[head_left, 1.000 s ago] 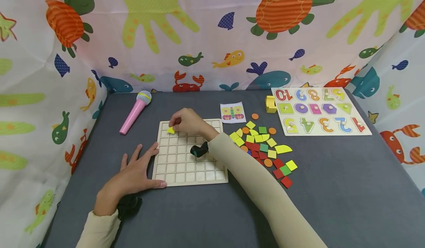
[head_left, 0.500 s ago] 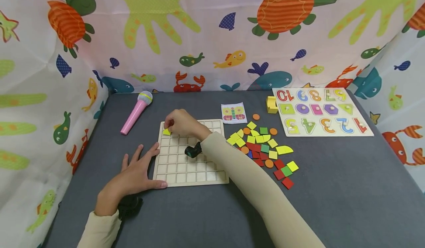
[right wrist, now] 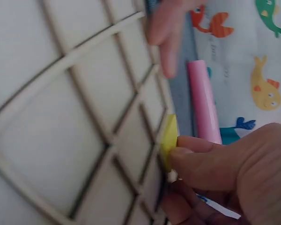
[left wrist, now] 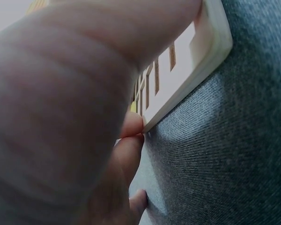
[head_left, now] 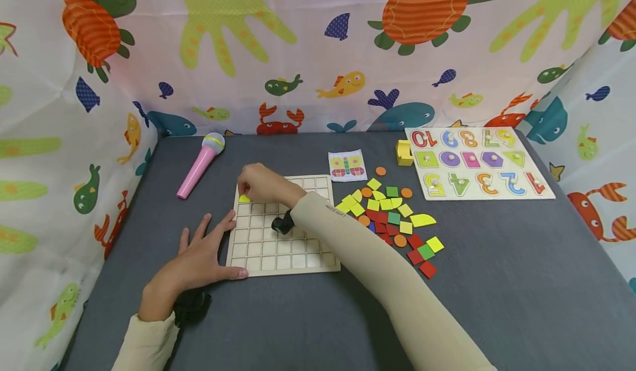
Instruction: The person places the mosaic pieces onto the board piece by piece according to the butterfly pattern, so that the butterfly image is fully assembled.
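A pale wooden grid board (head_left: 275, 249) lies on the grey table, divided into small square cells. My right hand (head_left: 265, 185) reaches over its far left corner and pinches a yellow tile (right wrist: 168, 142) between thumb and finger. In the right wrist view the tile stands tilted at the cells by the board's edge. Its exact shape is partly covered by the fingers. My left hand (head_left: 201, 258) rests at the board's left side with fingers spread. Its thumb lies at the near left corner, and fingertips touch the left edge, as the left wrist view shows.
Loose red, yellow, green and orange tiles (head_left: 392, 218) lie right of the board. A butterfly pattern card (head_left: 346, 165) is behind them. Further right are a yellow block (head_left: 404, 153) and a number puzzle board (head_left: 479, 164). A pink toy microphone (head_left: 200, 167) lies at the back left.
My right hand has moved left with the yellow tile, to the board's far left corner. The left hand has kept its place at the board's edge.
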`<state>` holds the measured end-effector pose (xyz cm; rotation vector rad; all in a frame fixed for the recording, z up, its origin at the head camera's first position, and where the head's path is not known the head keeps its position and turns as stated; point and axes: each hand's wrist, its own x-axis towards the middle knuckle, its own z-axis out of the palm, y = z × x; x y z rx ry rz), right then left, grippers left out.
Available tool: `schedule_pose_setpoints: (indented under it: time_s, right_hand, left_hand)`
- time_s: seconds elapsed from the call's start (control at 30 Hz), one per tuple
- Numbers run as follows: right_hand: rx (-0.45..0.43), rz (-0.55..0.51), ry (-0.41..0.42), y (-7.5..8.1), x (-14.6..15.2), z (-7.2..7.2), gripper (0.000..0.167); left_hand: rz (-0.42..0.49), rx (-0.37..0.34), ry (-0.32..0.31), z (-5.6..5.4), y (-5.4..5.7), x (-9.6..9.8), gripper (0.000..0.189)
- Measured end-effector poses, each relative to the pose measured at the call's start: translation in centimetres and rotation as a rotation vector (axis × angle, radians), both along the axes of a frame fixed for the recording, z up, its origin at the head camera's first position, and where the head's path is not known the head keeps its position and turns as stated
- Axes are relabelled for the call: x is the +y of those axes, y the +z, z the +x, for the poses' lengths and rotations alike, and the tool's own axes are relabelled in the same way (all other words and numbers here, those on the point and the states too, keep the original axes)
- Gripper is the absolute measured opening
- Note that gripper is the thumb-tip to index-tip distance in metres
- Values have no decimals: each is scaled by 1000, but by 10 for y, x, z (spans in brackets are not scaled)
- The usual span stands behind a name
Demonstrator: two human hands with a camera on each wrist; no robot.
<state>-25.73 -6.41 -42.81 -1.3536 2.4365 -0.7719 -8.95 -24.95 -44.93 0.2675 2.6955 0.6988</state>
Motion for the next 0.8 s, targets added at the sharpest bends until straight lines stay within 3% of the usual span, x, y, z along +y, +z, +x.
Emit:
schedule_pose_setpoints:
  time_s: [0.37, 0.57, 0.8]
  right_hand:
    - [-24, -13, -49, -4, 1, 0, 25]
    - [-200, -130, -166, -8, 23, -2, 15]
    - [-385, -321, -311, 8, 87, -2, 22]
  left_hand:
    - [4, -3, 4, 0, 2, 1, 133]
    - [18, -22, 7, 2, -1, 3, 133]
    - [9, -23, 9, 4, 0, 0, 137]
